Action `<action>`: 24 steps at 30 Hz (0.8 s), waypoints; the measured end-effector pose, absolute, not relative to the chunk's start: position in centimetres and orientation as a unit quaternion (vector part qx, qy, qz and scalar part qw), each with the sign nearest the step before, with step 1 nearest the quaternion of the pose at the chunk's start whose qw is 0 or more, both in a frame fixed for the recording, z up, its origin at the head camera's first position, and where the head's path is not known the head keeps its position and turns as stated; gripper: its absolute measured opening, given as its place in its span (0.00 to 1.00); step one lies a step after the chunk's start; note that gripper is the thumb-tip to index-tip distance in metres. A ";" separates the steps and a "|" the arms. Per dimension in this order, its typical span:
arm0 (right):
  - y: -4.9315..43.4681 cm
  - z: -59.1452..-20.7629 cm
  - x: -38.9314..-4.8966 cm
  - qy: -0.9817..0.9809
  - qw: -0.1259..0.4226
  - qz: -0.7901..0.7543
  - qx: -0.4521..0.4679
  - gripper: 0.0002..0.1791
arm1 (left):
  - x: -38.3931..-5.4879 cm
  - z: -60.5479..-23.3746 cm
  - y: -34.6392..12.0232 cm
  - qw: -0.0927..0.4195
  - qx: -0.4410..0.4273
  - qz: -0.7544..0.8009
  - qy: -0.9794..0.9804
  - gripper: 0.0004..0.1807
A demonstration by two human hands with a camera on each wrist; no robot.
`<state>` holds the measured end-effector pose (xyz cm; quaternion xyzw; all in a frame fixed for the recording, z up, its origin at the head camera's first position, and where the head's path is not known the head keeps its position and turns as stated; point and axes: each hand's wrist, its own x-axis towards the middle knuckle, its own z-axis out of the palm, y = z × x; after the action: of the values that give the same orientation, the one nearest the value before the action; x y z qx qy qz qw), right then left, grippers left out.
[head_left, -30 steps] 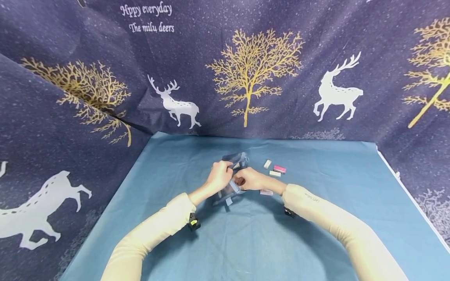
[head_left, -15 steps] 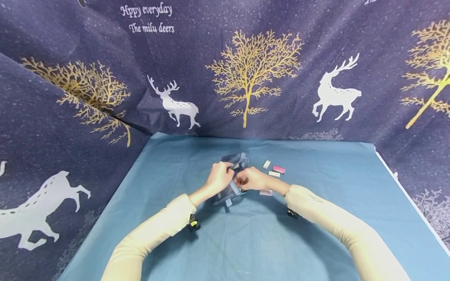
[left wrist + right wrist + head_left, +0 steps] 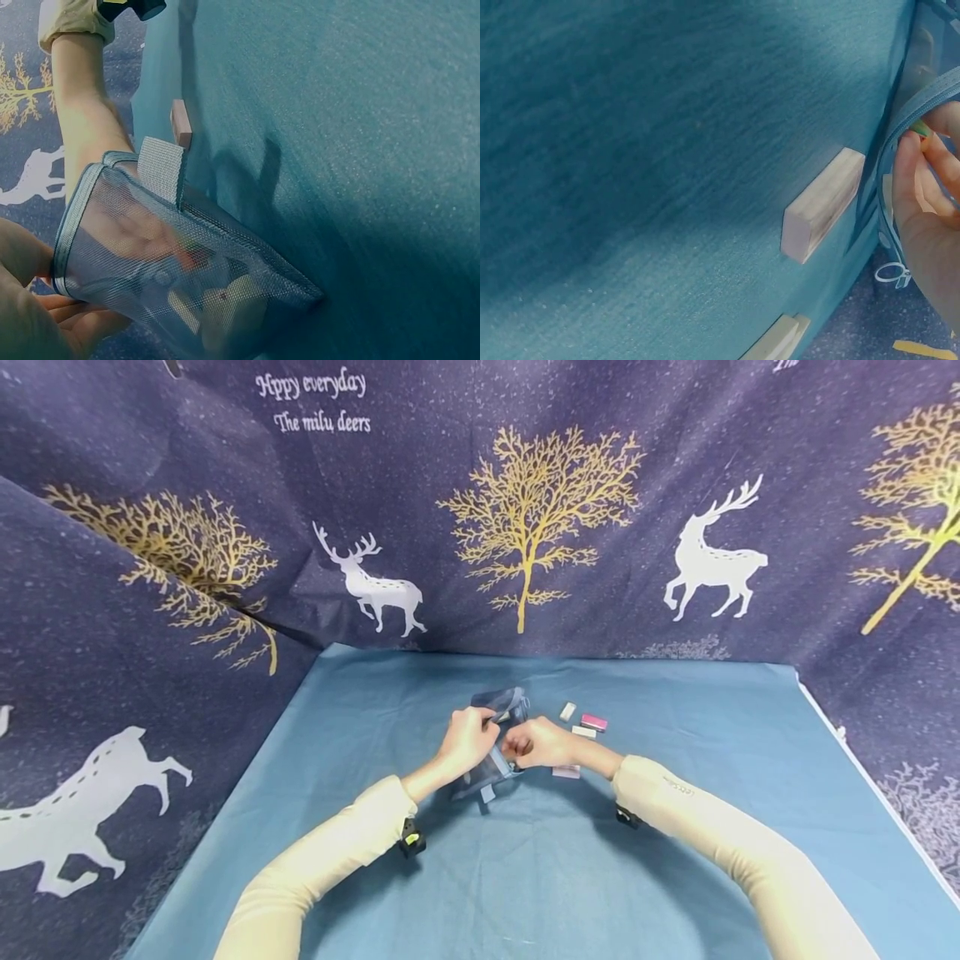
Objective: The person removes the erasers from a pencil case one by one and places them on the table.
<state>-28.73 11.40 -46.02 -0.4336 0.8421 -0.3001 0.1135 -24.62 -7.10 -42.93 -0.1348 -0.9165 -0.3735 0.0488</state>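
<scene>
A blue mesh zip pouch (image 3: 496, 697) lies tilted between the hands. My left hand (image 3: 469, 735) grips its rim, with the thumb on one side and fingers on the other in the left wrist view. My right hand (image 3: 537, 743) reaches inside the zipped opening (image 3: 911, 109). Between its fingertips it pinches a small object with a green part (image 3: 920, 129), mostly hidden; through the mesh a reddish part (image 3: 193, 259) shows. Pale blocks (image 3: 244, 300) lie at the pouch's bottom, blurred by the mesh.
Right of the pouch lie a white block (image 3: 567, 712), a bright pink block (image 3: 594, 722), a cream block (image 3: 584, 732) and a pale pink block (image 3: 821, 206). Blue cloth (image 3: 510, 877) covers the table; a patterned curtain (image 3: 600, 527) hangs behind.
My right hand has shifted very slightly at the pouch's opening, its fingers curled. My left hand keeps its grip on the pouch, and the loose blocks stay in place.
</scene>
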 end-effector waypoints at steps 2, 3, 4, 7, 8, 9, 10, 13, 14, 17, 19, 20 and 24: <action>11.5 -46.0 -28.7 0.844 0.113 -0.299 -0.431 0.13 | -24.6 -42.9 -7.1 0.051 -0.135 -0.371 -0.917 0.18; 11.5 -46.0 -28.7 0.845 0.113 -0.298 -0.430 0.13 | -24.6 -42.9 -7.0 0.050 -0.135 -0.370 -0.918 0.18; 11.6 -46.1 -28.7 0.846 0.111 -0.296 -0.429 0.13 | -24.6 -42.8 -7.0 0.050 -0.134 -0.371 -0.918 0.18; 11.8 -46.2 -28.8 0.848 0.105 -0.294 -0.429 0.13 | -24.6 -42.7 -7.0 0.049 -0.132 -0.372 -0.917 0.18; 11.8 -46.2 -28.8 0.847 0.106 -0.296 -0.428 0.13 | -24.5 -42.6 -7.0 0.048 -0.132 -0.374 -0.917 0.18; 11.9 -46.3 -28.9 0.847 0.105 -0.295 -0.429 0.13 | -24.5 -42.6 -6.9 0.047 -0.131 -0.375 -0.916 0.17; 11.9 -46.3 -28.9 0.847 0.104 -0.295 -0.429 0.13 | -24.5 -42.6 -6.9 0.046 -0.131 -0.376 -0.916 0.17; 12.0 -46.4 -29.0 0.851 0.100 -0.290 -0.426 0.13 | -24.4 -42.8 -6.9 0.046 -0.134 -0.375 -0.916 0.17; 12.1 -46.5 -29.0 0.852 0.097 -0.289 -0.425 0.13 | -24.4 -42.9 -6.9 0.047 -0.135 -0.375 -0.916 0.17; 12.2 -46.6 -29.0 0.855 0.091 -0.289 -0.421 0.13 | -24.4 -43.0 -6.9 0.051 -0.136 -0.371 -0.917 0.17; 12.2 -46.6 -29.0 0.854 0.090 -0.293 -0.420 0.13 | -24.4 -43.0 -6.9 0.055 -0.135 -0.370 -0.917 0.17; 12.3 -46.6 -29.0 0.854 0.090 -0.294 -0.420 0.13 | -24.4 -42.9 -6.9 0.057 -0.134 -0.370 -0.918 0.17; 12.6 -46.4 -28.9 0.856 0.085 -0.294 -0.417 0.12 | -24.3 -42.9 -6.8 0.061 -0.135 -0.370 -0.917 0.18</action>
<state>-28.87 12.62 -46.41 -0.4166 0.8560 -0.2943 0.0848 -24.32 -6.79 -42.91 -0.1347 -0.9172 -0.3700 0.0608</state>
